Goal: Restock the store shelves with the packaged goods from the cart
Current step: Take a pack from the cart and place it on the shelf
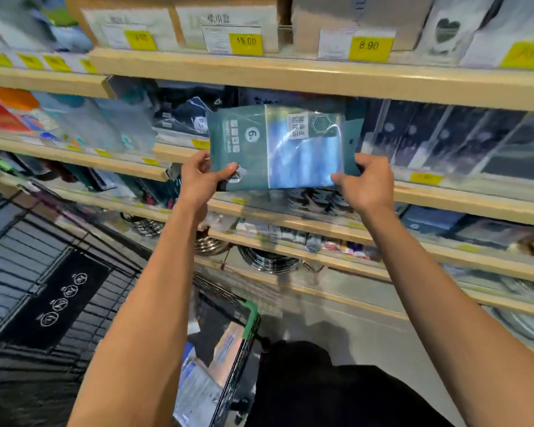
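Observation:
A flat teal and blue plastic package with a white label is held up in front of the middle shelf. My left hand pinches its lower left corner. My right hand grips its lower right edge. The package is level with the shelf opening, turned sideways. The black wire cart with green handles stands low on the left, and more packaged goods lie in its lower basket near my body.
Wooden shelves with yellow price tags run across the view. Cardboard boxes sit on the top shelf. Dark packaged items fill the shelf to the right. Metal cookware sits on lower shelves.

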{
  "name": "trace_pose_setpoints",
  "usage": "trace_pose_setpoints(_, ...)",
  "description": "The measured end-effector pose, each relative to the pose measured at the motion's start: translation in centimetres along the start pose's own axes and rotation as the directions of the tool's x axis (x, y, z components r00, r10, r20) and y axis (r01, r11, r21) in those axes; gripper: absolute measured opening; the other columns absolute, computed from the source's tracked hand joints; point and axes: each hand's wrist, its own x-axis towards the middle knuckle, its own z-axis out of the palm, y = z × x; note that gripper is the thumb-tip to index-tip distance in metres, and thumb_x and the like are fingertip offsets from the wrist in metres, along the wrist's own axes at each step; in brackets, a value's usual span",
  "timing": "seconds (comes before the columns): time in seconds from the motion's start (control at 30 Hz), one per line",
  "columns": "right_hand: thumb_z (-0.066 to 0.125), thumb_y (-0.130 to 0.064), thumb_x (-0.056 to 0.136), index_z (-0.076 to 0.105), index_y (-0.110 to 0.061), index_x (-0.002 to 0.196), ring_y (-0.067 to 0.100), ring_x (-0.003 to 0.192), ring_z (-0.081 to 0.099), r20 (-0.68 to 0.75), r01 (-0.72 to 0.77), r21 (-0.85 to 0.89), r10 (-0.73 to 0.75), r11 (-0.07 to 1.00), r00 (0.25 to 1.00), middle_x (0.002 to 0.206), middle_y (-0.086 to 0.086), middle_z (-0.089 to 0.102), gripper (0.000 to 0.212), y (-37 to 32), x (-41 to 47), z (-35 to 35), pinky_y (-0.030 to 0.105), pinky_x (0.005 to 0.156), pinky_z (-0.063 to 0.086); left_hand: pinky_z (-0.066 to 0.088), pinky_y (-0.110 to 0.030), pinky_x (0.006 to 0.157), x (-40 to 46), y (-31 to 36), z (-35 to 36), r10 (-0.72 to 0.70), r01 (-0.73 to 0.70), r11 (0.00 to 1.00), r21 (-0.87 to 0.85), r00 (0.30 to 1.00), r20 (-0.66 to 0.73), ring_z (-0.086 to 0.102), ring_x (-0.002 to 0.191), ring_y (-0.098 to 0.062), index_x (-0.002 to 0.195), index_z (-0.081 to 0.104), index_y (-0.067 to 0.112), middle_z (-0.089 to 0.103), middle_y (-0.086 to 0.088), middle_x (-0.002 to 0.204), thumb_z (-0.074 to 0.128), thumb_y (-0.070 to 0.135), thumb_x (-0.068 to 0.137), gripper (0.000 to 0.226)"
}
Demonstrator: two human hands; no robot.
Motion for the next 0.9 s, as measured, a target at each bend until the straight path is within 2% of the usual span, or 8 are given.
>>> trace_pose_setpoints(0.17, 0.079, -0.02, 0.079, 0.066, -0.009, 0.085, 0.018, 0.078, 0.056, -0.083, 0.043, -0.137, -0.054, 0.99, 0.995, 0.084, -0.002, 0.064, 0.018, -0.9, 2.3, 1.6, 0.027, 0.072, 0.048, 0.057, -0.034, 0.093, 5.9, 1.6, -1.3, 0.062, -0.079, 0.984, 0.159, 0.992, 0.11, 0.069, 0.108, -0.023, 0.12, 0.067, 0.006, 0.073, -0.008, 0.114, 0.074, -0.005, 0.081, 0.042)
trace_pose_setpoints(0.23, 0.076, -0.016, 0.083, 0.056, -0.011, 0.069, 0.013, 0.064, 0.045, -0.11, 0.055, -0.17, -0.074, 0.984, 0.991, 0.064, 0.0, 0.056, 0.025, -1.4, 3.0, 2.6, 0.026, 0.058, 0.042, 0.057, -0.031, 0.093, 8.1, 2.0, -0.9, 0.093, -0.12, 0.961, 0.249, 0.989, 0.116, 0.069, 0.106, -0.019, 0.125, 0.065, 0.004, 0.072, -0.007, 0.116, 0.073, -0.006, 0.081, 0.045)
trace_pose_setpoints(0.37, 0.067, -0.016, 0.092, 0.024, -0.029, 0.059, 0.012, 0.05, 0.028, -0.227, 0.028, -0.235, -0.083, 0.971, 0.97, 0.051, -0.007, 0.031, 0.055, -2.2, 3.8, 4.2, 0.026, 0.065, 0.032, 0.053, -0.017, 0.085, 10.9, 2.5, 0.8, 0.161, -0.165, 0.922, 0.351, 0.986, 0.043, 0.063, 0.1, -0.012, 0.121, 0.061, 0.003, 0.067, -0.003, 0.114, 0.077, 0.003, 0.082, 0.041)
trace_pose_setpoints(0.53, 0.064, -0.017, 0.094, 0.025, -0.025, 0.062, 0.021, 0.073, 0.028, -0.301, 0.016, -0.314, -0.115, 0.949, 0.947, 0.076, 0.005, 0.036, 0.05, -2.8, 5.5, 4.9, 0.027, 0.066, 0.026, 0.051, -0.037, 0.101, 13.6, 2.2, 1.8, 0.13, -0.099, 0.912, 0.399, 0.99, -0.054, 0.062, 0.111, -0.021, 0.127, 0.058, 0.005, 0.065, -0.006, 0.122, 0.083, 0.025, 0.076, 0.061)
trace_pose_setpoints(0.8, 0.055, 0.0, 0.09, 0.049, -0.004, 0.068, 0.019, 0.07, 0.031, -0.4, -0.046, -0.339, -0.1, 0.94, 0.911, 0.066, 0.009, 0.039, 0.023, -3.9, 5.9, 5.1, 0.023, 0.063, 0.015, 0.047, -0.028, 0.08, 14.8, 2.0, 3.1, 0.153, -0.097, 0.946, 0.31, 0.975, -0.161, 0.049, 0.093, -0.017, 0.1, 0.038, 0.012, 0.048, -0.002, 0.103, 0.074, 0.008, 0.083, 0.04)
trace_pose_setpoints(0.83, 0.054, 0.002, 0.09, 0.057, -0.003, 0.075, 0.011, 0.082, 0.032, -0.398, -0.058, -0.345, -0.09, 0.937, 0.913, 0.072, 0.015, 0.051, 0.016, -3.9, 6.0, 5.3, 0.012, 0.07, 0.019, 0.045, -0.026, 0.077, 14.7, 1.9, 3.3, 0.155, -0.089, 0.941, 0.326, 0.971, -0.181, 0.048, 0.091, -0.016, 0.1, 0.039, 0.012, 0.048, -0.002, 0.102, 0.073, 0.007, 0.083, 0.038)
trace_pose_setpoints(0.87, 0.055, 0.002, 0.09, 0.068, 0.001, 0.088, 0.025, 0.099, 0.065, -0.393, -0.067, -0.347, -0.08, 0.935, 0.916, 0.085, 0.019, 0.064, 0.014, -3.9, 6.0, 5.6, 0.025, 0.063, 0.031, 0.044, -0.027, 0.075, 14.7, 1.6, 3.5, 0.161, -0.08, 0.929, 0.361, 0.966, -0.201, 0.047, 0.09, -0.017, 0.1, 0.042, 0.011, 0.047, -0.003, 0.101, 0.073, 0.007, 0.083, 0.035)
trace_pose_setpoints(0.9, 0.056, 0.001, 0.09, 0.072, 0.0, 0.102, 0.037, 0.093, 0.063, -0.384, -0.089, -0.359, -0.061, 0.929, 0.921, 0.1, 0.021, 0.07, 0.02, -4.0, 6.1, 5.8, 0.03, 0.076, 0.048, 0.045, -0.03, 0.075, 14.5, 1.4, 3.9, 0.177, -0.074, 0.91, 0.407, 0.959, -0.22, 0.049, 0.089, -0.02, 0.101, 0.047, 0.009, 0.049, -0.005, 0.1, 0.071, 0.007, 0.083, 0.031)
